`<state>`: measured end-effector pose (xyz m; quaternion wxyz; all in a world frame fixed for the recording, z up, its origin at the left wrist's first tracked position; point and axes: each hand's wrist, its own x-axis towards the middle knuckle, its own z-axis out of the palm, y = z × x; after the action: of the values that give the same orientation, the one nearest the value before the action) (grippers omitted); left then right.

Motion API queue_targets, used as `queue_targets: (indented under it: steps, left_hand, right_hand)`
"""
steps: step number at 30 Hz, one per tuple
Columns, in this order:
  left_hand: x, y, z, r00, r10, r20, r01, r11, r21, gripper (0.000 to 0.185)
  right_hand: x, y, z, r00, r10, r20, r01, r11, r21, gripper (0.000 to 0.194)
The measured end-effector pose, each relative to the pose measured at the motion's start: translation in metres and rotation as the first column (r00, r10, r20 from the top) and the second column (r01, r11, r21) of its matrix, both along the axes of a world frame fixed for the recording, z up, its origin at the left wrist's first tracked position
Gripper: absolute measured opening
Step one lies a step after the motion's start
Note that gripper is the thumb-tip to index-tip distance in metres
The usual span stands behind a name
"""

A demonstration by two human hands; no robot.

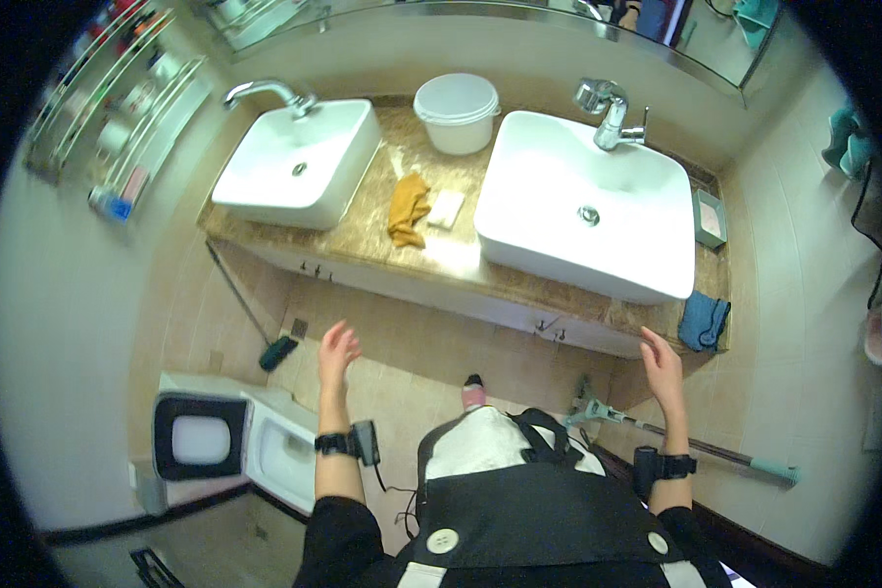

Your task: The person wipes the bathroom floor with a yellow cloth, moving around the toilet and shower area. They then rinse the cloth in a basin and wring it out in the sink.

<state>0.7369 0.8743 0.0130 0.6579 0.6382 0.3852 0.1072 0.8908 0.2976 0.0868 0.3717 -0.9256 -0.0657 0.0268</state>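
Note:
My left hand (337, 354) is raised over the tiled floor in front of the vanity, fingers apart and holding nothing. My right hand (662, 364), also bare and loosely spread, hovers by the counter's front edge near a folded blue cloth (703, 321). On the brown stone countertop (367, 239) lie a crumpled mustard cloth (409, 210) and a pale flat packet or cloth (446, 209). Behind them stands a lidded white plastic bucket (457, 114). The smaller white basin (294, 165) is at left, the larger white basin (584, 213) at right, each with a chrome faucet.
A toilet (283, 448) with its lid raised stands at lower left. A dark green brush (278, 353) leans at the left wall. A long-handled mop or squeegee (691, 442) is at lower right. A soap dish (709, 219) sits beside the larger basin; wire shelves (158, 117) hang upper left.

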Motion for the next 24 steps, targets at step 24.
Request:
queue_targets:
  steps: [24]
  left_hand:
    - [0.352, -0.174, 0.145, 0.950, -0.051, 0.308, 0.236, 0.765, -0.600, 0.032]
  right_hand:
    - [0.468, 0.066, 0.051, 0.990, -0.071, 0.118, 0.108, 0.935, -0.338, 0.051]
